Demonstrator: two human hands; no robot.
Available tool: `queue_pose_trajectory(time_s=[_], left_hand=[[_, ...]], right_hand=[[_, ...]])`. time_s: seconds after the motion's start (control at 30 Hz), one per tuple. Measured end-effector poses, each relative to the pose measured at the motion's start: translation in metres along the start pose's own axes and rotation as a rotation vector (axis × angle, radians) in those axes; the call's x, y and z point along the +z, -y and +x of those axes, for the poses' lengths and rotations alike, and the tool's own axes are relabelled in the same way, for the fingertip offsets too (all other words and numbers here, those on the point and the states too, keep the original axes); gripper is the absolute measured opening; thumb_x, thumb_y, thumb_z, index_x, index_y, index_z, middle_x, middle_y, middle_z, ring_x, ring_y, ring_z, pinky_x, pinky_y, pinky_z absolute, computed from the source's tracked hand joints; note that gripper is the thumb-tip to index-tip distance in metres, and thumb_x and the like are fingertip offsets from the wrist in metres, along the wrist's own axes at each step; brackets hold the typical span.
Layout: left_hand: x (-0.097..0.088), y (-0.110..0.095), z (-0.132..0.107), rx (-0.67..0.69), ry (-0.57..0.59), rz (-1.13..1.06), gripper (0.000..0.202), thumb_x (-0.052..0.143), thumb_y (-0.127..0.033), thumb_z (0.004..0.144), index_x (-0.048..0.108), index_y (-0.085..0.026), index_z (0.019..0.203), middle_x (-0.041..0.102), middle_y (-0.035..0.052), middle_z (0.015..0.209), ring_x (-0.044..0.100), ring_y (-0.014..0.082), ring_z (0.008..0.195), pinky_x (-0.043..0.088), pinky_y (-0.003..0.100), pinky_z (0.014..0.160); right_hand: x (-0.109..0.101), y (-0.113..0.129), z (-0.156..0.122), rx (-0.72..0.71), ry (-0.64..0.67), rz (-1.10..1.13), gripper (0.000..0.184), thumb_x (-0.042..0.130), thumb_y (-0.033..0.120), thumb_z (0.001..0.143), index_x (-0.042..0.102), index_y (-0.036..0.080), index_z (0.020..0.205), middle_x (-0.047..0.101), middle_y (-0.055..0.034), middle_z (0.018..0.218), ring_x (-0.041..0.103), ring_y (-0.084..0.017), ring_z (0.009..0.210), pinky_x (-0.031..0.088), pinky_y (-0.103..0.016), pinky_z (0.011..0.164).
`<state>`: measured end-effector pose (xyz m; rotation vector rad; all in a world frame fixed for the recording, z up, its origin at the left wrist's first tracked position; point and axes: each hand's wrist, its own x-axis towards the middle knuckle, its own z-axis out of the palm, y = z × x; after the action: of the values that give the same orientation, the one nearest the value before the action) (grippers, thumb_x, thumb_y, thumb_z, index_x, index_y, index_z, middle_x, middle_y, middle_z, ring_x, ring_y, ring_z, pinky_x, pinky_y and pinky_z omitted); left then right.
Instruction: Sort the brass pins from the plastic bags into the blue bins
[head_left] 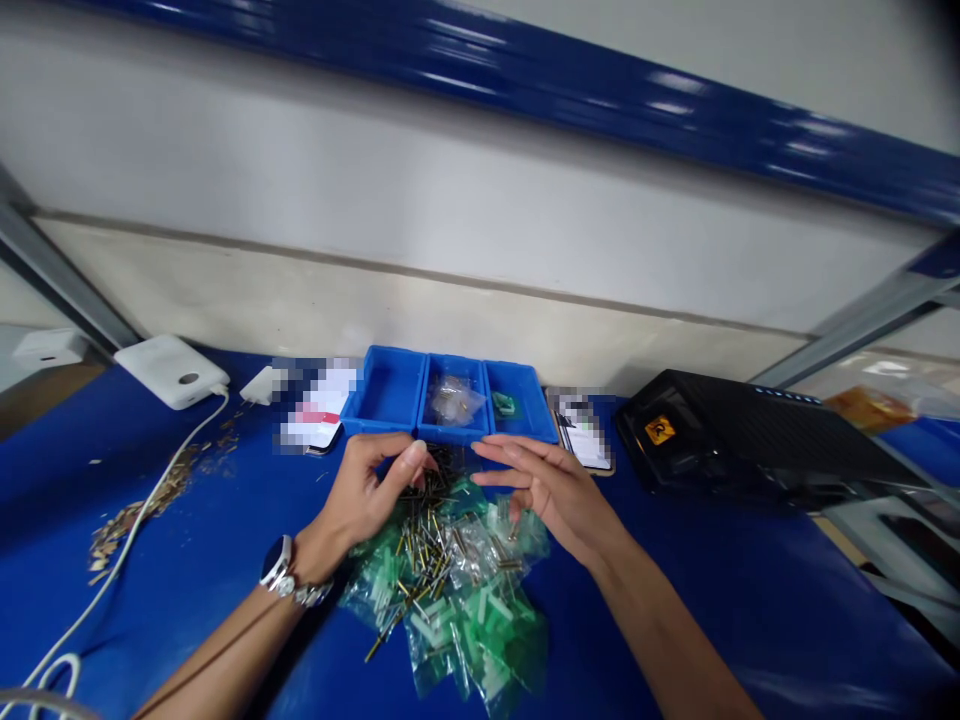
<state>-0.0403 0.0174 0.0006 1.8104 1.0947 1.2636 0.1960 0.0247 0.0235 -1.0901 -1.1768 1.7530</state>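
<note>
Head view: hands (367, 490) below bin rims (450, 435)

The pins (427, 550) are shiny brass-toned metal, the bags (487, 640) thin glossy plastic, the trays (386, 395) smooth blue plastic.

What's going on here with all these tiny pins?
A person sits at a blue bench, both bare hands over a heap of brass-coloured pins and small clear bags of green parts. The left hand, wearing a wristwatch, curls at the heap's far edge; the right hand hovers open above the bags. Three blue bins stand behind, one holding a clear bag.
</note>
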Motion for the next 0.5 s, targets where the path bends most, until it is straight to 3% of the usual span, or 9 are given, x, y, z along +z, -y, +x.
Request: queue_pose_trajectory(time_s=[0.07, 0.17, 0.23, 0.3, 0.4, 0.5], left_hand=[[0.001, 0.001, 0.000, -0.010, -0.020, 0.007, 0.050, 0.043, -0.049, 0.098, 0.068, -0.017, 0.069, 0.068, 0.0029, 0.062, 0.065, 0.0145, 0.063, 0.047, 0.027, 0.063], [0.001, -0.001, 0.001, -0.030, -0.002, 0.054, 0.047, 0.047, -0.046, 0.098, 0.069, -0.017, 0.068, 0.068, 0.0016, 0.061, 0.064, 0.0130, 0.059, 0.045, 0.026, 0.061], [0.002, -0.003, 0.001, -0.037, 0.028, 0.090, 0.045, 0.048, -0.043, 0.098, 0.070, -0.018, 0.068, 0.067, 0.0007, 0.059, 0.062, 0.0121, 0.057, 0.044, 0.025, 0.058], [0.003, -0.005, 0.001, -0.033, 0.063, 0.114, 0.042, 0.049, -0.041, 0.097, 0.070, -0.017, 0.069, 0.066, 0.0001, 0.058, 0.061, 0.0114, 0.055, 0.042, 0.025, 0.055], [0.005, -0.006, 0.001, -0.014, 0.090, 0.125, 0.041, 0.051, -0.039, 0.097, 0.068, -0.017, 0.066, 0.066, 0.0001, 0.058, 0.060, 0.0111, 0.054, 0.043, 0.025, 0.055], [0.007, -0.005, 0.001, -0.005, 0.092, 0.140, 0.041, 0.053, -0.037, 0.096, 0.065, -0.017, 0.063, 0.066, 0.0008, 0.060, 0.059, 0.0113, 0.057, 0.044, 0.025, 0.057]], right_hand=[[-0.003, 0.001, 0.001, 0.027, 0.010, -0.104, 0.035, 0.062, 0.041, 0.088, 0.066, 0.019, 0.115, 0.072, -0.0153, 0.112, 0.074, -0.024, 0.079, 0.049, -0.025, 0.044], [-0.020, 0.009, -0.006, 0.037, 0.060, -0.498, 0.031, 0.058, 0.041, 0.089, 0.067, 0.017, 0.107, 0.073, -0.0087, 0.079, 0.068, -0.020, 0.062, 0.047, -0.027, 0.047], [-0.036, 0.014, -0.013, -0.025, 0.037, -0.844, 0.024, 0.066, 0.035, 0.083, 0.070, 0.021, 0.102, 0.071, -0.0066, 0.090, 0.066, -0.022, 0.084, 0.050, -0.031, 0.066], [-0.050, 0.015, -0.018, -0.012, 0.076, -1.069, 0.039, 0.078, 0.032, 0.071, 0.069, 0.024, 0.107, 0.067, -0.0057, 0.102, 0.061, -0.024, 0.094, 0.048, -0.034, 0.078], [-0.059, 0.010, -0.019, 0.044, 0.121, -1.158, 0.038, 0.081, 0.031, 0.066, 0.068, 0.023, 0.101, 0.063, -0.0033, 0.092, 0.059, -0.021, 0.084, 0.045, -0.030, 0.072], [-0.055, 0.008, -0.014, -0.012, 0.101, -1.157, 0.017, 0.074, 0.032, 0.075, 0.066, 0.020, 0.085, 0.059, -0.0006, 0.079, 0.055, -0.017, 0.073, 0.041, -0.028, 0.065]])
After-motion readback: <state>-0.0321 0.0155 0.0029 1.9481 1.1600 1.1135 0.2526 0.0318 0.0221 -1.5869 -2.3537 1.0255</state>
